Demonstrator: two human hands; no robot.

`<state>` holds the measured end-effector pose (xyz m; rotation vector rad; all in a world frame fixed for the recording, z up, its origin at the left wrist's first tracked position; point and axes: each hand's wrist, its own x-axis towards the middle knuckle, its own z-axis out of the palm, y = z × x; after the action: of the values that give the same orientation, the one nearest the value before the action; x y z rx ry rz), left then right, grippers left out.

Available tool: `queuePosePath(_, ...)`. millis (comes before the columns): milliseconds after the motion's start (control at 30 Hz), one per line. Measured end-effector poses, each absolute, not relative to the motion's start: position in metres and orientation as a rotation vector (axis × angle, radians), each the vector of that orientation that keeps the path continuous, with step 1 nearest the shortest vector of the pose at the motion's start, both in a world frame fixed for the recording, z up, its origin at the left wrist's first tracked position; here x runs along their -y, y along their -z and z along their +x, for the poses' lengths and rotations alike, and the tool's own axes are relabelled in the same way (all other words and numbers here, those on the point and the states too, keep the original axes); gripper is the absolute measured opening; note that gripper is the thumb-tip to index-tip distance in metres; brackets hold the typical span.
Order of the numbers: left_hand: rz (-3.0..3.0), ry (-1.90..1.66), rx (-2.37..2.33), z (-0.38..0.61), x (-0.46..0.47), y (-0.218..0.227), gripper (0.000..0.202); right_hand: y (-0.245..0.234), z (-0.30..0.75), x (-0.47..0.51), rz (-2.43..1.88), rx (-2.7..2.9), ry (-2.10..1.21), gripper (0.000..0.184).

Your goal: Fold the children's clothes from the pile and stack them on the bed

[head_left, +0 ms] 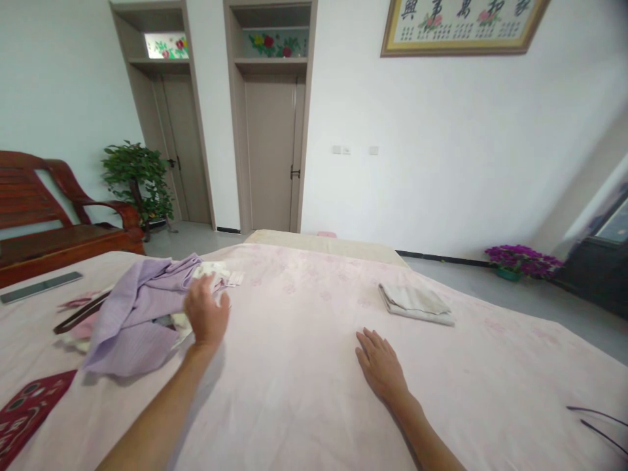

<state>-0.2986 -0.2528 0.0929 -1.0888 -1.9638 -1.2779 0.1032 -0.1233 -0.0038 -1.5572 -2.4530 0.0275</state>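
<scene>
My left hand is at the right side of a heap of clothes, its thumb apart from the fingers. A lavender ribbed garment lies crumpled on top of that heap. By the fingertips is a white patterned cloth with a pale tag; whether I touch it, I cannot tell. My right hand rests open, palm down, on a pale pink floral bedsheet, holding nothing. Beyond it to the right sits a folded grey-beige cloth.
A dark strip pokes out left of the heap. A phone lies at the far left, a red printed packet nearer me. Thin dark glasses arms show at right. A wooden bench and potted plant stand beyond.
</scene>
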Motion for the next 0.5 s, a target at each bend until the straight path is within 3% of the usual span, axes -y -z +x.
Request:
queuePosePath(167,-0.632,1.158,2.081,-0.41,0.297,-0.127,0.058,0.004,0.104,0.124,-1.53,2.429,-0.034,0.05)
queuePosePath(333,-0.5,1.188,2.523,-0.478,0.32,-0.102,0.05,0.006,0.105,0.124,-1.515,2.419,-0.033,0.049)
queuePosePath(500,-0.477,0.963,2.746,-0.509,0.327,-0.086,0.051,0.006,0.105,0.124,-1.51,2.405,-0.038,0.049)
